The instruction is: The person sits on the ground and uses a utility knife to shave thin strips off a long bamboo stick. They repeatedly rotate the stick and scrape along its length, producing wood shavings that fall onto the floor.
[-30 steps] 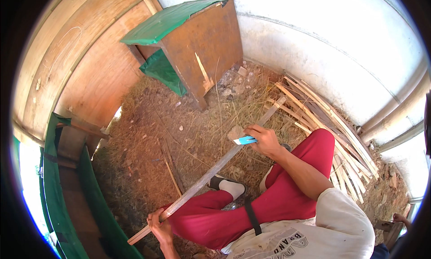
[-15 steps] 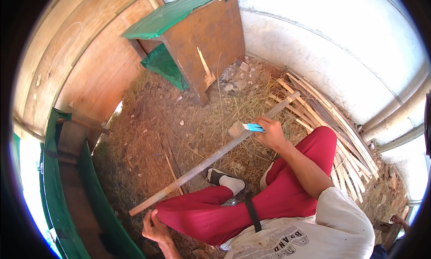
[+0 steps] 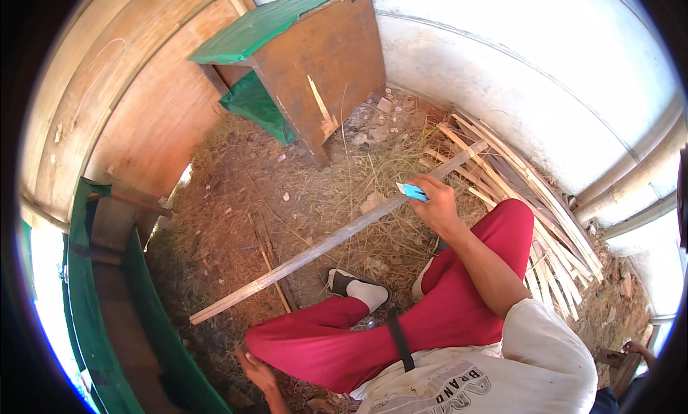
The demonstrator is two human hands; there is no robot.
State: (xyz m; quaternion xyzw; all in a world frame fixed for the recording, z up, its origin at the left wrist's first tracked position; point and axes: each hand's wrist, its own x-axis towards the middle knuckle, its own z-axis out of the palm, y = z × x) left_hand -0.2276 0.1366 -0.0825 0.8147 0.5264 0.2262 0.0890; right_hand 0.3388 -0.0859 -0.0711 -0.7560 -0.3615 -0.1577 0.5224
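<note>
A blue utility knife (image 3: 413, 192) is in my right hand (image 3: 436, 205), its pale tip pointing left. The same hand is closed over a long wooden stick (image 3: 315, 250), which slants from the lower left up to the right over the ground. The stick's near-left end hangs beyond my left knee, and its far end lies by a heap of wooden strips (image 3: 548, 231). Down beside my left knee, my left hand (image 3: 259, 374) is off the stick, fingers loosely apart and partly shaded; it holds nothing that I can see.
A brown wooden box with a green cover (image 3: 315, 55) stands ahead. Green-lined wooden troughs (image 3: 107, 292) run along the left, below a plywood wall (image 3: 158, 106). A white sheet wall (image 3: 516, 63) curves behind the strips. Another person's hand (image 3: 634, 348) shows at the lower right.
The stick has shifted away from me and rightward with my right hand, its left end lifting clear of my left knee. My left hand has dropped lower, away from that end.
</note>
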